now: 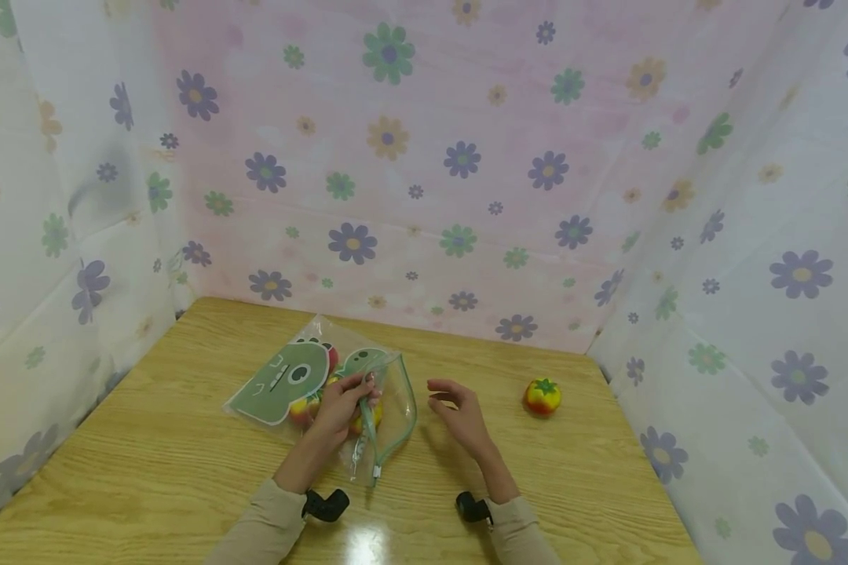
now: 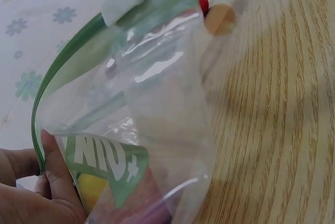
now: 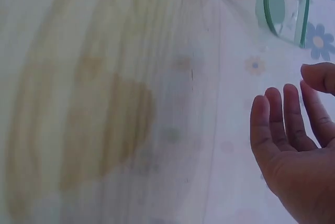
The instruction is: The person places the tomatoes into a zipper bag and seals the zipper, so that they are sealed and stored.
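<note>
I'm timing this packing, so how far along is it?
Done: red-and-yellow fruits show inside the clear bag; their exact count is hard to tell. In hand: the left hand pinches the bag's edge, its mouth gaping; the right hand holds nothing. Apparently left: the lone fruit on the table, then perhaps closing the bag.

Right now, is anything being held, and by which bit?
The left hand pinches the clear bag by its green rim; the right hand holds nothing.

Wood-grained tabletop (image 1: 601,479), clear green-printed bag (image 1: 272,390) left of centre, red-and-yellow fruit (image 1: 542,399) at right
</note>
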The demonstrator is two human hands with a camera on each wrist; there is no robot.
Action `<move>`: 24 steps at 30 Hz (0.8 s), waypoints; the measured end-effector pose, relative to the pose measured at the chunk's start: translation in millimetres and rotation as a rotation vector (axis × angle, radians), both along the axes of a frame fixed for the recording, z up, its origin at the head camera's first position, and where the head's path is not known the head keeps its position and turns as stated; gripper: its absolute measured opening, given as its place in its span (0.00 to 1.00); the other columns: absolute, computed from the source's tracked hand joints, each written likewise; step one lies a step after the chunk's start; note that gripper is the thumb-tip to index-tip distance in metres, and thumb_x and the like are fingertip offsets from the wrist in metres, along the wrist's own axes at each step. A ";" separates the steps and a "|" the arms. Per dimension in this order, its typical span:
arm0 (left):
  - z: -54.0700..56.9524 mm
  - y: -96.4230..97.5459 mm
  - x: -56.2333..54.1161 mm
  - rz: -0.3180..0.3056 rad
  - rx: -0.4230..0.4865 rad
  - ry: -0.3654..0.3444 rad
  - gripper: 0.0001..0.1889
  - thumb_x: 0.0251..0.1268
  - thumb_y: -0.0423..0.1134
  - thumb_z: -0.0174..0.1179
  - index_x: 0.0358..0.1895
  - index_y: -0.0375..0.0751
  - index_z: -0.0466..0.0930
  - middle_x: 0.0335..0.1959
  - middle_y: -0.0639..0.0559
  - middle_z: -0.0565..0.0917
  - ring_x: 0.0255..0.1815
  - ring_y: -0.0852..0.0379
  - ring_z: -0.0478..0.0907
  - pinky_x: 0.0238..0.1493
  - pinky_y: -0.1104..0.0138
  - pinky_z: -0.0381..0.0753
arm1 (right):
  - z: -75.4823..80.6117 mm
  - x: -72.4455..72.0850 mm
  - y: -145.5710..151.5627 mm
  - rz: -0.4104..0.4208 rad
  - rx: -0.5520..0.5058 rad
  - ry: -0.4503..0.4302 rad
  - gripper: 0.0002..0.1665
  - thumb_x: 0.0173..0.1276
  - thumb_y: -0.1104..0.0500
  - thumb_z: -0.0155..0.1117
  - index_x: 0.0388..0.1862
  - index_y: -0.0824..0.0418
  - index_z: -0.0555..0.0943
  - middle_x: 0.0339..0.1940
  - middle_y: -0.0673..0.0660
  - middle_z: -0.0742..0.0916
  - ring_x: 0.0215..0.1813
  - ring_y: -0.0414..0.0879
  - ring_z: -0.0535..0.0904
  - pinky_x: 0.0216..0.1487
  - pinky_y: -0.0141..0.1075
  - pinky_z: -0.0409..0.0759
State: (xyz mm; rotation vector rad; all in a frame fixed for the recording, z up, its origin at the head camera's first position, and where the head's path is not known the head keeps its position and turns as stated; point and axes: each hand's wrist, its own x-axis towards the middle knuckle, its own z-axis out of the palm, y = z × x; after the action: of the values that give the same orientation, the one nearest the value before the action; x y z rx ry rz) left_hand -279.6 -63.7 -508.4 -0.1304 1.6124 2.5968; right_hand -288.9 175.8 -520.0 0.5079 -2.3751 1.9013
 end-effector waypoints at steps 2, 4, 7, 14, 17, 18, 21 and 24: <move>0.9 0.3 0.8 0.006 -0.002 -0.004 0.16 0.75 0.24 0.55 0.59 0.16 0.72 0.35 0.50 0.82 0.30 0.63 0.81 0.32 0.77 0.82 | 0.9 -1.9 7.0 -0.041 0.029 0.015 0.18 0.72 0.72 0.62 0.60 0.72 0.80 0.60 0.73 0.81 0.57 0.62 0.81 0.51 0.29 0.84; 1.7 0.5 1.7 0.013 -0.006 -0.010 0.16 0.75 0.24 0.55 0.60 0.17 0.72 0.36 0.51 0.82 0.31 0.63 0.81 0.32 0.77 0.82 | 1.2 -3.7 14.5 -0.080 0.065 0.037 0.18 0.72 0.71 0.63 0.60 0.71 0.80 0.60 0.73 0.81 0.57 0.62 0.81 0.52 0.32 0.84; 1.9 0.2 2.5 0.020 -0.013 -0.016 0.16 0.75 0.24 0.55 0.60 0.18 0.73 0.37 0.51 0.82 0.31 0.64 0.81 0.33 0.77 0.82 | 1.4 -5.9 26.9 -0.130 0.123 0.066 0.19 0.71 0.72 0.64 0.60 0.72 0.80 0.59 0.73 0.82 0.57 0.64 0.81 0.56 0.42 0.85; -0.7 -0.2 -0.1 0.027 -0.016 -0.011 0.14 0.74 0.24 0.55 0.57 0.18 0.74 0.36 0.51 0.82 0.30 0.63 0.82 0.32 0.77 0.83 | 0.9 -12.3 57.1 -0.272 0.278 0.179 0.21 0.69 0.72 0.64 0.60 0.70 0.80 0.58 0.70 0.83 0.58 0.67 0.79 0.59 0.60 0.79; -1.5 0.1 -0.8 0.030 -0.022 -0.015 0.14 0.74 0.24 0.55 0.57 0.18 0.74 0.37 0.51 0.82 0.31 0.63 0.82 0.32 0.77 0.83 | 4.5 -13.4 67.8 -0.337 0.282 0.214 0.21 0.68 0.73 0.65 0.59 0.70 0.80 0.57 0.70 0.83 0.59 0.68 0.77 0.61 0.61 0.77; -1.7 0.1 -0.7 0.030 -0.024 -0.015 0.14 0.74 0.24 0.55 0.58 0.18 0.74 0.37 0.51 0.82 0.31 0.63 0.82 0.32 0.77 0.83 | 6.6 -13.5 70.8 -0.367 0.276 0.231 0.20 0.67 0.74 0.65 0.58 0.70 0.80 0.57 0.69 0.83 0.59 0.67 0.77 0.62 0.61 0.77; -2.3 0.4 -0.7 0.033 -0.030 -0.015 0.15 0.74 0.24 0.55 0.59 0.17 0.74 0.37 0.52 0.82 0.31 0.64 0.82 0.32 0.77 0.83 | 12.1 -14.5 79.9 -0.470 0.253 0.304 0.20 0.64 0.75 0.66 0.55 0.71 0.82 0.56 0.70 0.84 0.61 0.67 0.76 0.65 0.62 0.74; -1.9 0.5 -0.4 0.037 -0.029 -0.011 0.15 0.74 0.24 0.55 0.59 0.17 0.73 0.37 0.52 0.83 0.31 0.64 0.82 0.32 0.77 0.83 | 17.4 -14.7 88.7 -0.594 0.219 0.373 0.20 0.60 0.77 0.66 0.53 0.71 0.83 0.55 0.71 0.84 0.62 0.69 0.74 0.67 0.63 0.69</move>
State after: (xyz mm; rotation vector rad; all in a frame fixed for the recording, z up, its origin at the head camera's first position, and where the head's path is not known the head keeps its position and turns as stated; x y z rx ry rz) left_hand -280.0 -63.2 -510.3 -0.1770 1.6602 2.5956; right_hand -303.5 264.5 -502.6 0.1188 -2.1641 1.1893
